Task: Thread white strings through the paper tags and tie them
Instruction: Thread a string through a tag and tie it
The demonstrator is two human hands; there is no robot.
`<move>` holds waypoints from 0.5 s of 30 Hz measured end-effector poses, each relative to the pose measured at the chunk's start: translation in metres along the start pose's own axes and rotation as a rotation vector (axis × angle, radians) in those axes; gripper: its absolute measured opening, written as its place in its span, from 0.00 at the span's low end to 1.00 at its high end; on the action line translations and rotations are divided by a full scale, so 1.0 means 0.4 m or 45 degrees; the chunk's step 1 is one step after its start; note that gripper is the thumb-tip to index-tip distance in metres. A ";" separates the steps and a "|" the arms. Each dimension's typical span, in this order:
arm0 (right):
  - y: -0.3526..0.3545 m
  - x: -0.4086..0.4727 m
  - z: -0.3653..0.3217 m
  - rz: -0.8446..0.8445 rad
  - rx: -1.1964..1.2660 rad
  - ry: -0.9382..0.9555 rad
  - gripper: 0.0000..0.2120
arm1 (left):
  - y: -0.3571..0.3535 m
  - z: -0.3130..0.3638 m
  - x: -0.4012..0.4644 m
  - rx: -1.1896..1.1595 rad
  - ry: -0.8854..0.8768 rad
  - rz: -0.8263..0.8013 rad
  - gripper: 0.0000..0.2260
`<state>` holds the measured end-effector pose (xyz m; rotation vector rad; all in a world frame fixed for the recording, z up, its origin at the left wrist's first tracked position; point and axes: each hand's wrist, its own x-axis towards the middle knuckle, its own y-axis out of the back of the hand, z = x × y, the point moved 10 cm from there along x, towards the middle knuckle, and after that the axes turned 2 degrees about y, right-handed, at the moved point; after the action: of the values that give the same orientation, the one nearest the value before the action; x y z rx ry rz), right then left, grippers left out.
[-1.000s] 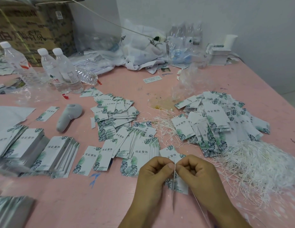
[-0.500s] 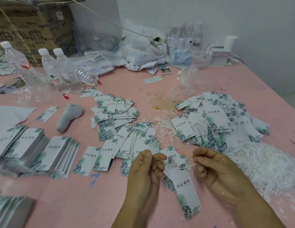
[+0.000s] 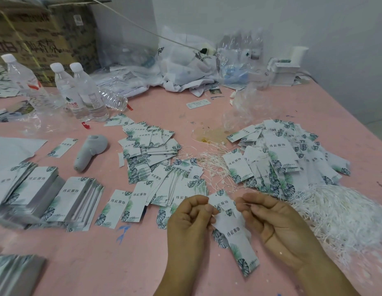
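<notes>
Two hands work low over a pink bench (image 3: 143,263). The left hand (image 3: 191,218) pinches the top edge of a leaf-printed paper tag (image 3: 235,236), which hangs down between both hands. The right hand (image 3: 271,218), just beside it, pinches a thin white string (image 3: 248,203). The tag looks light and fairly stiff, best held near its top; the string looks limp and fine, best pinched close to its end. More loose strings (image 3: 335,212) are heaped to the right
</notes>
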<state>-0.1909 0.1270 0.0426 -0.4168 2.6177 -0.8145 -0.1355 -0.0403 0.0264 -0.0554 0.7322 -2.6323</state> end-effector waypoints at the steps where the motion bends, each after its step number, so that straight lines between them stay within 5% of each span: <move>1: -0.001 0.000 -0.001 0.012 -0.051 0.035 0.12 | -0.006 0.004 -0.004 0.027 -0.001 -0.014 0.10; 8: -0.017 -0.008 -0.008 0.033 -0.546 0.259 0.09 | -0.041 0.051 -0.030 0.452 -0.163 -0.062 0.08; 15: -0.051 -0.011 0.057 -0.068 -0.318 0.157 0.13 | -0.099 0.103 -0.061 0.859 -0.575 -0.196 0.14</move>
<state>-0.1738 0.1015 0.0382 -0.5211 2.8467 -0.5451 -0.1217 -0.0201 0.0836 -0.5033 -0.3252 -2.7158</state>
